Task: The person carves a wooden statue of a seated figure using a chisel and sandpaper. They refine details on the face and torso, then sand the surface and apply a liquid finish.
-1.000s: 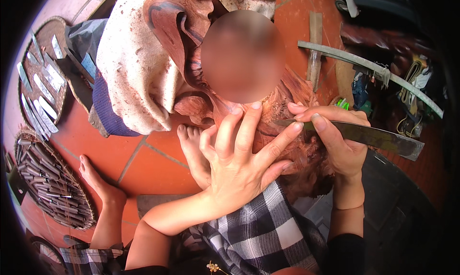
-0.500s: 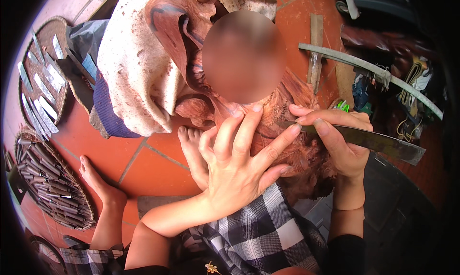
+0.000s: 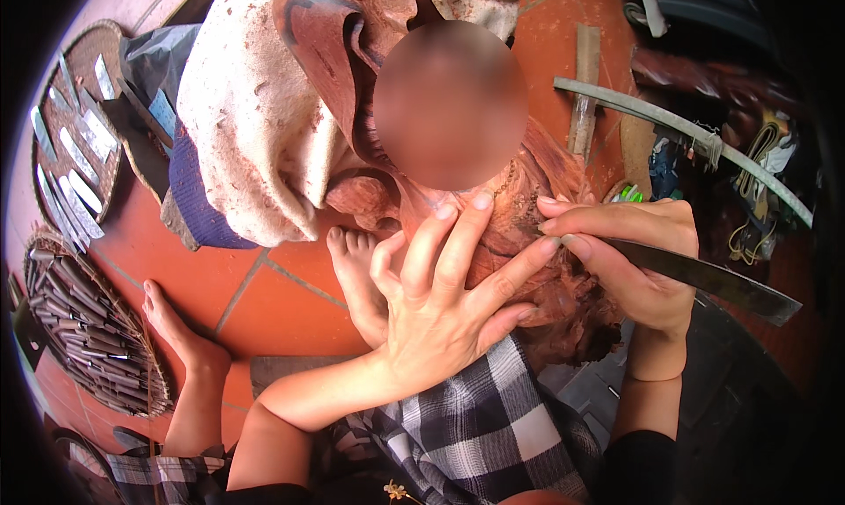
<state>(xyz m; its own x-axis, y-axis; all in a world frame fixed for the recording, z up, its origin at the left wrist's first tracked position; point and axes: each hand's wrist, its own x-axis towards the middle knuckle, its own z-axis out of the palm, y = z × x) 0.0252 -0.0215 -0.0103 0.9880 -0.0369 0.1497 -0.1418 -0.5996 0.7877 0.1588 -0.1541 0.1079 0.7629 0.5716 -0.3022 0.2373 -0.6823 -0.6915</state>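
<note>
Red tiles (image 3: 246, 311) lie below; right hand (image 3: 658, 292) pinches a blade (image 3: 717, 277); left hand (image 3: 440, 307) splays over carving (image 3: 576, 301).

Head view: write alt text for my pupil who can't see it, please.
A person's right hand grips a long, flat, dark metal blade, its narrow end pointed at a reddish-brown carved wooden piece; the left hand is spread over that piece. To the left, one woven tray holds silvery metal blades, another slim brown rods.

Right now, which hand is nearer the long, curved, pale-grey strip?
Right. The right hand is pictured below the strip; the left hand lies farther left, on reddish carved wood.
</note>
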